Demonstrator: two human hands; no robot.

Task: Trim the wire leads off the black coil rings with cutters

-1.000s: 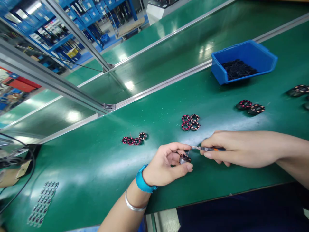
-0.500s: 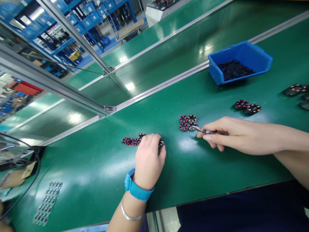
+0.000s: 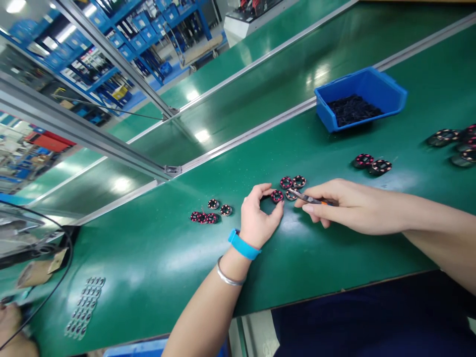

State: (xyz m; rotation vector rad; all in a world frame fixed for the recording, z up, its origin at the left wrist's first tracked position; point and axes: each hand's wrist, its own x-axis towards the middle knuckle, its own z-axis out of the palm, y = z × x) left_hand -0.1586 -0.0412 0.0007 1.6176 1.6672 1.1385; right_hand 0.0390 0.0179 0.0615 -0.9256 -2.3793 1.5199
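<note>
My left hand (image 3: 260, 215), with a blue band at the wrist, curls its thumb and fingers around a black ring with pink marks (image 3: 277, 197). My right hand (image 3: 340, 203) holds small pliers (image 3: 305, 197) with an orange patch on the handle. Their tips are at a black ring with pale marks (image 3: 291, 194). Just behind it are another pink-marked ring (image 3: 286, 182) and a pale-marked ring (image 3: 299, 181). Left of my left hand lie several more rings, including a row of pink-marked rings (image 3: 203, 218) and a pale-marked one (image 3: 226, 210).
A blue bin (image 3: 394, 99) with black pieces stands at the back right. Two rings (image 3: 372, 163) lie in front of it, with more rings (image 3: 442, 137) at the far right. Thin metal-looking rings (image 3: 85, 307) lie in rows at left. Another person's hand (image 3: 10, 320) shows at the left edge.
My left hand has left the left-hand rings and moved right to a pink-marked ring, which has shifted slightly left from its group. The pliers remain near the same group.
</note>
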